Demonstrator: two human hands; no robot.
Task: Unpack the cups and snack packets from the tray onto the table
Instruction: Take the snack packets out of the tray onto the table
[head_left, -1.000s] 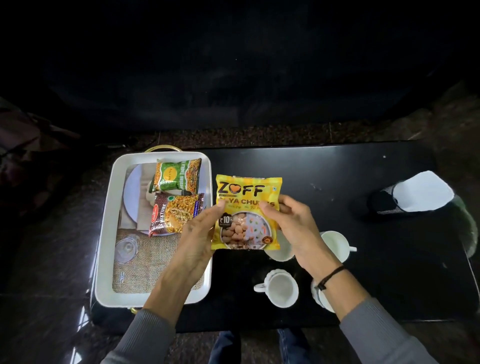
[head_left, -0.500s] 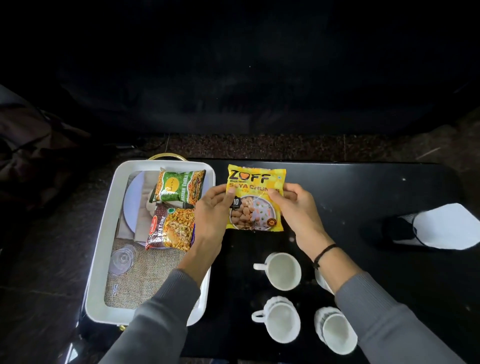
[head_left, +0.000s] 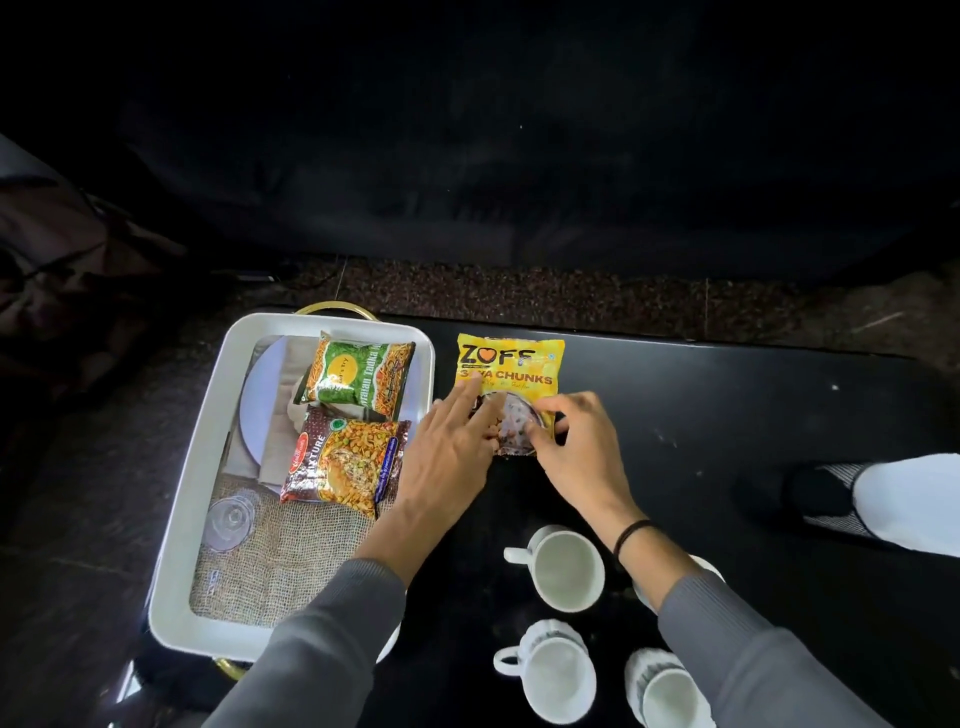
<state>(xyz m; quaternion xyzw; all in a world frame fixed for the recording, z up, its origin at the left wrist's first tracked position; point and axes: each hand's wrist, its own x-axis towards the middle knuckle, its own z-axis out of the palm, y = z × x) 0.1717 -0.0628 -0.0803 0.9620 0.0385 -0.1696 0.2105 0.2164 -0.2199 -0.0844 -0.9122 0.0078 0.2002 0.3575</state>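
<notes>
A yellow soya chunks packet (head_left: 511, 358) lies flat on the black table (head_left: 727, 405) near its far edge, just right of the white tray (head_left: 208, 441). My left hand (head_left: 447, 457) rests on the packet's lower left with its fingers stretched out. My right hand (head_left: 576, 447) curls its fingers around the lower right corner. A green snack packet (head_left: 358, 374) and a red-brown mixture packet (head_left: 343, 462) lie in the tray. Three white cups (head_left: 566, 569) (head_left: 558, 675) (head_left: 670, 696) stand on the table near me; another cup (head_left: 706, 566) shows partly behind my right forearm.
The tray also holds a pale plate (head_left: 265, 395), a clear glass piece (head_left: 231, 519) and a burlap mat (head_left: 291, 561). A black and white slipper-like object (head_left: 904, 499) sits at the table's right side. Speckled floor and a dark backdrop lie beyond the far edge.
The yellow packet went from held upright above the table to lying flat near the far edge. My left fingers have opened out over it. The view has shifted forward.
</notes>
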